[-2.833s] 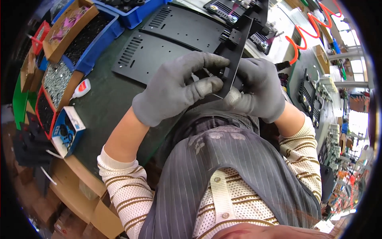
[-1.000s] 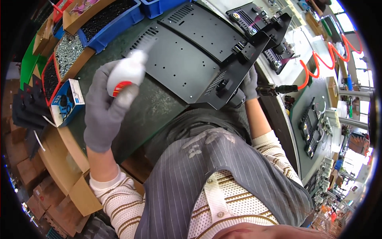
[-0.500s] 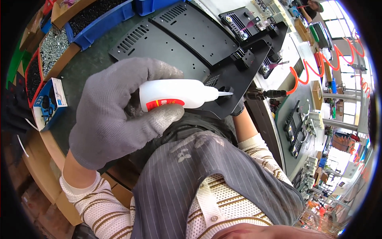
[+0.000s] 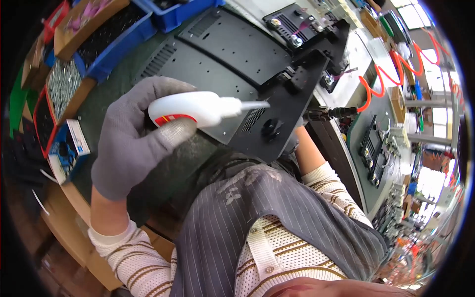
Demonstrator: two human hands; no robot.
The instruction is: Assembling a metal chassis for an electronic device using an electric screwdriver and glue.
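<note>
Your gloved fingers [image 4: 170,132] are wrapping tightly around a small white glue bottle [image 4: 190,110] with a red label, so your left hand [image 4: 136,141] is closing fully on it and holding it level above the dark workbench [image 4: 104,111]. The bottle's thin nozzle is pointing to your right, and its tip is meeting the edge of the black metal bracket [image 4: 287,106]. You are tilting that bracket up off the flat perforated black panels [image 4: 208,64] lying on the bench. Your right hand [image 4: 295,141] is sitting under the bracket's lower end, mostly hidden behind it, so how its fingers are closing cannot be told. Bins of small parts [image 4: 74,54] are lining the bench to your left.
</note>
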